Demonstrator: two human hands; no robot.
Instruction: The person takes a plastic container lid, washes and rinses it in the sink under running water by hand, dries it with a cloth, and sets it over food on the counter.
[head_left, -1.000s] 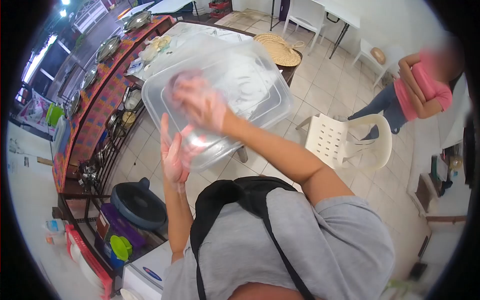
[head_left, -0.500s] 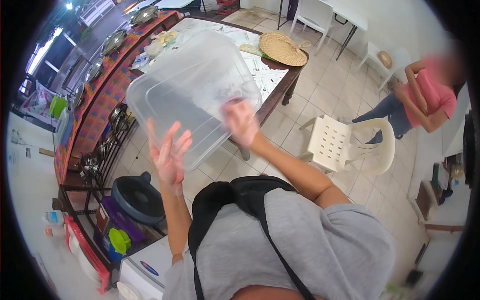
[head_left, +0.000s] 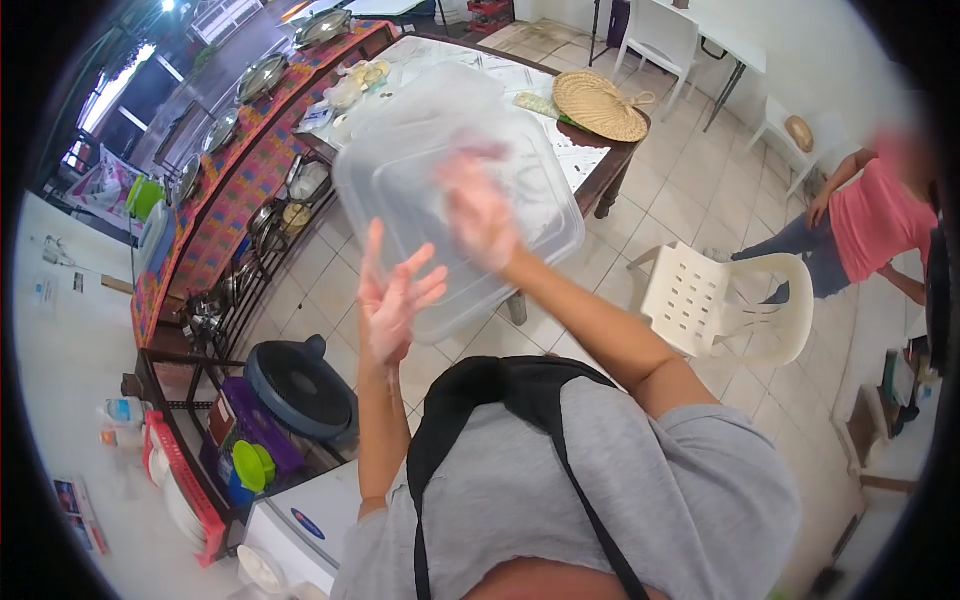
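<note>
A large, clear plastic lid-like piece [head_left: 540, 215] with a raised rim and rounded corners is tilted in front of me, partly over the table. My left hand [head_left: 400, 305] is at its near left side, palm up with fingers spread. How much of its weight that hand bears, I cannot tell. Over the middle of the plastic, my right hand [head_left: 480, 205] is smeared by motion. A dark reddish, soft-looking thing [head_left: 482, 148] shows at its fingers, too blurred to name.
Behind the plastic stands a table [head_left: 590, 160] with a woven fan [head_left: 600, 105]. A cream plastic chair [head_left: 690, 300] and a person in a pink top [head_left: 875, 225] are on the right. A counter with chafing dishes [head_left: 262, 78] and a dark round fan [head_left: 300, 388] are at left.
My right hand has moved up and away across the plastic with the reddish thing. The view has shifted slightly left. The person at right has lowered their arms.
</note>
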